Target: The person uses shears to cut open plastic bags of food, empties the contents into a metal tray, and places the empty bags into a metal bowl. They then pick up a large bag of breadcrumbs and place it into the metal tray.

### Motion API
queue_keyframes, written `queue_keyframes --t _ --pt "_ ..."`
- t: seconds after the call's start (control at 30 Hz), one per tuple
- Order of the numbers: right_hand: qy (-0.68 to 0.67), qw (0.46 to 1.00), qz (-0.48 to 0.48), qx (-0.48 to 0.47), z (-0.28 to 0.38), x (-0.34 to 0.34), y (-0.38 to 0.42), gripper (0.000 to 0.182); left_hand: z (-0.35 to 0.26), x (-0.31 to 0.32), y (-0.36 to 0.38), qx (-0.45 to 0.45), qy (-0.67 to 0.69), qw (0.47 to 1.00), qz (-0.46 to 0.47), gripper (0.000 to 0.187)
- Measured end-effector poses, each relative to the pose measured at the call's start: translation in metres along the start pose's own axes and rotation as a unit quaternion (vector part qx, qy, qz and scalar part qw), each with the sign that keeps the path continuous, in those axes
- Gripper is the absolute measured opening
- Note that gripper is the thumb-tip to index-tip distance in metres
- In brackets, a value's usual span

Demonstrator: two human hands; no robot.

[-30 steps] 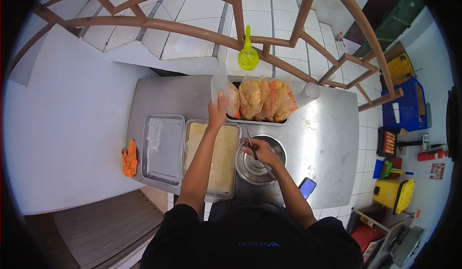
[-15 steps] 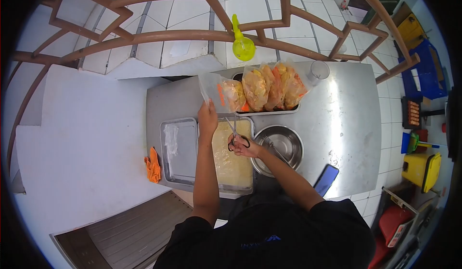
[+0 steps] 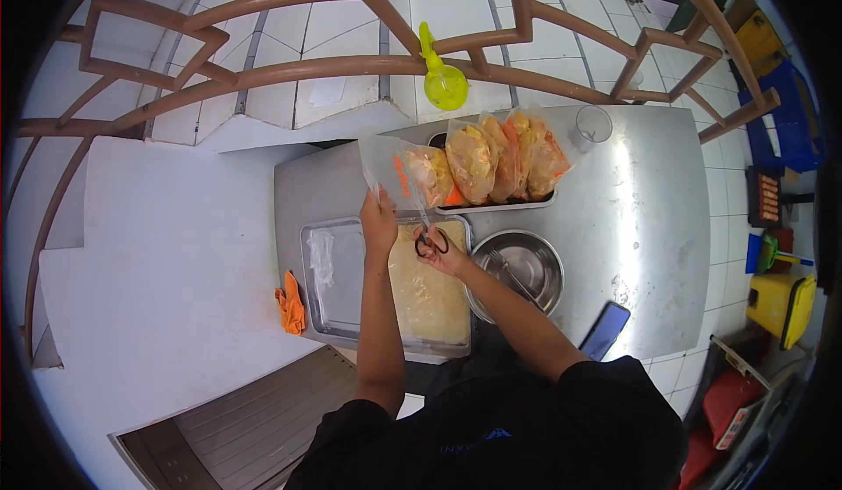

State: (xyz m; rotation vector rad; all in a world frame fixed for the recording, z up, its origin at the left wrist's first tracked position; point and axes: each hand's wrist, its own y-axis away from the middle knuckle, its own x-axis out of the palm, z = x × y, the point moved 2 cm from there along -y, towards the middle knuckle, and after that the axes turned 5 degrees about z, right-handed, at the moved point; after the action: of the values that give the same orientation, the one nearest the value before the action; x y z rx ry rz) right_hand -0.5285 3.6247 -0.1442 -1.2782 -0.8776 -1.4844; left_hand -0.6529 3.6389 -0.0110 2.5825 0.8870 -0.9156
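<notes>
My left hand grips the lower edge of a clear plastic bag that has orange print and yellow-orange food inside. In my right hand are scissors with black handles, my fingers through the loops. Their blades point up to the bag's lower edge and overlap it in this view. The bag's filled end leans over the left end of a dark tray, where several similar filled bags stand in a row. Below my hands lies a metal tray of pale yellow food.
A steel bowl with a utensil inside stands right of the yellow food. Left are a metal tray and an orange cloth. A phone, a clear cup and a green spray bottle on the railing surround the workspace.
The scissors have moved up, and their spread blades are now at the bag's lower edge. My left hand keeps hold of the bag. The whole view has shifted slightly.
</notes>
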Motion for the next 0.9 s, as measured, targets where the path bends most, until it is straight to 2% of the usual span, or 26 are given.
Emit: queue_keyframes --t 0.07,0.17,0.3,0.4,0.47,0.5,0.53,0.6,0.63,0.73,0.77,0.8,0.87,0.9 --pt "-0.017 1.0 0.005 -0.012 0.004 0.008 -0.001 0.054 -0.003 0.002 0.004 -0.005 0.015 1.0 -0.001 0.034" --pt "-0.128 0.991 -0.031 -0.039 0.019 0.019 -0.022 0.054 -0.004 0.005 0.007 0.018 0.008 1.0 -0.008 0.035" --pt "-0.048 0.998 -0.04 -0.017 0.004 -0.017 -0.015 0.055 -0.006 0.001 -0.001 0.007 0.027 1.0 -0.006 0.036" --pt "-0.041 0.999 -0.006 0.006 0.015 -0.004 -0.011 0.055 -0.007 0.001 0.006 -0.021 0.016 0.999 0.03 0.029" --pt "-0.124 0.992 -0.037 -0.014 0.034 0.019 -0.025 0.053 -0.012 0.003 0.013 -0.011 0.036 0.999 0.028 0.028" --pt "-0.172 0.978 -0.12 -0.016 0.034 0.023 -0.03 0.055 -0.011 0.004 0.013 -0.014 0.035 0.999 0.03 0.028" --pt "-0.174 0.977 -0.121 -0.016 0.027 0.019 -0.027 0.055 -0.012 0.003 0.011 -0.013 0.044 0.999 0.028 0.028" --pt "-0.022 0.999 -0.04 -0.003 0.009 -0.007 -0.014 0.055 -0.014 0.003 0.006 -0.005 0.055 0.998 0.023 0.028" --pt "0.01 1.0 -0.019 0.015 0.002 -0.015 -0.004 0.057 -0.013 0.005 0.005 -0.009 0.062 0.998 0.021 0.029" --pt "-0.054 0.998 0.019 0.018 0.003 -0.018 0.002 0.059 -0.016 0.005 0.008 -0.018 0.091 0.995 0.031 0.03" --pt "-0.114 0.99 -0.084 -0.004 0.019 0.007 -0.005 0.06 -0.017 0.005 0.013 -0.026 0.115 0.992 0.038 0.031" --pt "-0.118 0.989 -0.087 -0.005 0.032 0.015 -0.014 0.06 -0.021 0.007 0.018 -0.029 0.113 0.992 0.043 0.031" --pt "-0.126 0.992 0.014 0.005 0.051 0.026 -0.033 0.058 -0.031 0.008 0.02 -0.017 0.109 0.993 0.03 0.031" --pt "-0.125 0.992 -0.007 -0.019 0.035 0.0 -0.04 0.058 -0.029 0.004 0.019 -0.016 0.107 0.994 0.027 0.031"
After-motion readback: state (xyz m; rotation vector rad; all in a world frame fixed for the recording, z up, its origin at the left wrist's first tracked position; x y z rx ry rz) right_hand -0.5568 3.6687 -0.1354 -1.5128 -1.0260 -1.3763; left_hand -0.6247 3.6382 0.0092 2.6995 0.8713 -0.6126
